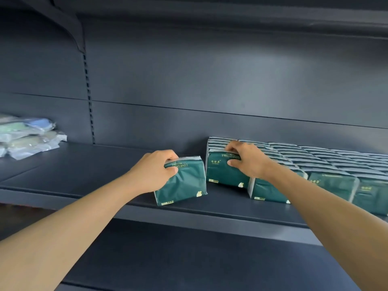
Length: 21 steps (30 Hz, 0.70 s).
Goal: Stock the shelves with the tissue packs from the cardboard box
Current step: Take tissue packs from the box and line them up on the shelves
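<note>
Green tissue packs on dark shelf [88, 171]: 1 tilted pack [184, 183] in left hand [153, 171] grip, 1 front pack [222, 173] in right hand [247, 160] grip

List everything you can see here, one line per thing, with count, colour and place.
loose tissue pack: one, dark green, tilted at the shelf front, left of the rows.
front pack of the leftmost row: one, dark green, upright.
stocked tissue packs: several rows running to the back, exact count unclear, dark green with pale tops, right half of the shelf.
clear-wrapped bundles: a small pile, pale green, blue and white, far left of the shelf; contents blurred.
shelf: dark grey metal, with a matching back panel.
left hand: grips the loose tissue pack's top.
right hand: grips the front pack's top.
</note>
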Each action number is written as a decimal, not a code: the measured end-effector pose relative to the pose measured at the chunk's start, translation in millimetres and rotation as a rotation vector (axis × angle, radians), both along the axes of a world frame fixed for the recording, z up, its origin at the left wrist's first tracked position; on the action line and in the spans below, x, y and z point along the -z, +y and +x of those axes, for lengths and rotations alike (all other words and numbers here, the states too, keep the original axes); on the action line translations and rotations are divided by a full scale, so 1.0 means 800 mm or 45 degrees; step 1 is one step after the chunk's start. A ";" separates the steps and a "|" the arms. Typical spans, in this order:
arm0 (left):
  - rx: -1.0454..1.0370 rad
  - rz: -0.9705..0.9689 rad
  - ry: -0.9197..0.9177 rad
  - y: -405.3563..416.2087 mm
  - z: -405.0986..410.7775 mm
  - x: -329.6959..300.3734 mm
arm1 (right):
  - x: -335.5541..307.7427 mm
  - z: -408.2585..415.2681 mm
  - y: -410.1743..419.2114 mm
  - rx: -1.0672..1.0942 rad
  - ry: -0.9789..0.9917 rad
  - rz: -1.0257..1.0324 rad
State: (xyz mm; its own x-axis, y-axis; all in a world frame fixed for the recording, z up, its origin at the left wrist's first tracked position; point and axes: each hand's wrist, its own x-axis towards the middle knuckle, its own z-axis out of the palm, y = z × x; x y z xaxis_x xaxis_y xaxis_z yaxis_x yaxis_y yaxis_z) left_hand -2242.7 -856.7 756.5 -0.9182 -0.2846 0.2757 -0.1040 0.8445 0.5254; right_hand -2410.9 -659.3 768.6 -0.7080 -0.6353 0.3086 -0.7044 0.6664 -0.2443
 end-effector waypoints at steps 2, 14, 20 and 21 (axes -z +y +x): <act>0.017 0.011 0.019 -0.003 -0.005 0.002 | 0.007 -0.007 0.000 -0.007 0.049 0.005; 0.102 0.022 0.060 0.003 -0.027 0.007 | 0.019 -0.011 -0.001 0.086 0.381 0.103; 0.201 -0.037 0.100 0.042 -0.062 -0.001 | -0.022 -0.003 0.046 0.097 0.223 -0.178; 0.203 -0.064 0.098 0.050 -0.070 -0.002 | -0.027 -0.003 0.055 0.107 0.214 -0.194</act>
State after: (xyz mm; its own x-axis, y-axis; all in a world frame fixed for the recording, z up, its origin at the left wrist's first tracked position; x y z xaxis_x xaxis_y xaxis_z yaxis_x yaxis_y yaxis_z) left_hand -2298.8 -816.8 757.9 -0.9261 -0.1210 0.3573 0.0725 0.8724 0.4835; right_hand -2413.1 -615.5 789.9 -0.6869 -0.5136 0.5142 -0.6874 0.6889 -0.2302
